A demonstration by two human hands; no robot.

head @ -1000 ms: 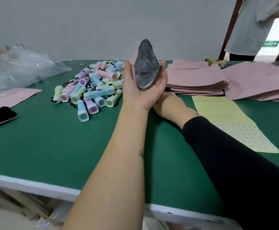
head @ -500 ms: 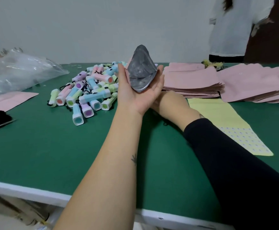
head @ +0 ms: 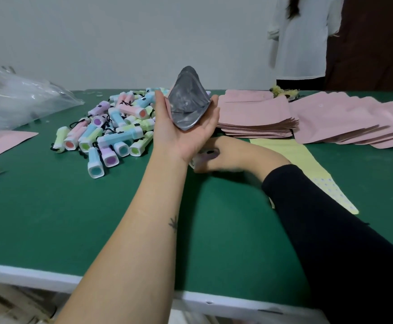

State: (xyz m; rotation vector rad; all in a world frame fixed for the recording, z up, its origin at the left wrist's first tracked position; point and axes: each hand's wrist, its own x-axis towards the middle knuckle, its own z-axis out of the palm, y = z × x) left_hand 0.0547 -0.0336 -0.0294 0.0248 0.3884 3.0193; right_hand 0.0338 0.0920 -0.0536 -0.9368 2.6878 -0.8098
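Green table [head: 38, 218], white wall behind, a person in a white top [head: 300, 38] standing at the far right corner.

Left hand [head: 186, 134] is raised over the table and cupped round the pouch [head: 187, 101]: thumb on one edge, fingers on the other, squeezing the mouth open so the silver lining faces me. Same hold as half a second ago, no real shift.

What changed: right hand [head: 223, 157] was tucked behind my left forearm with nothing showing. Now it's low on the table just under my left wrist, and a lilac flashlight [head: 206, 154] sticks out of it. It looks closed round the body, but it's motion-blurred and half hidden by the wrist, so finger detail is unclear.

Read: pick done, insert not started. The flashlight is below the pouch and clear of it, nowhere near the mouth yet. Next move, as I judge it, is lift and feed it in end first while the left hand keeps the opening bulged. Risk is the dangling cord snagging on the lip.

Supply: pile of flashlights [head: 111, 129] to the left, stack of pink pouches [head: 256, 115] to the right, yellow sheet [head: 291, 153] past my right wrist, clear plastic bag [head: 15, 99] far left.
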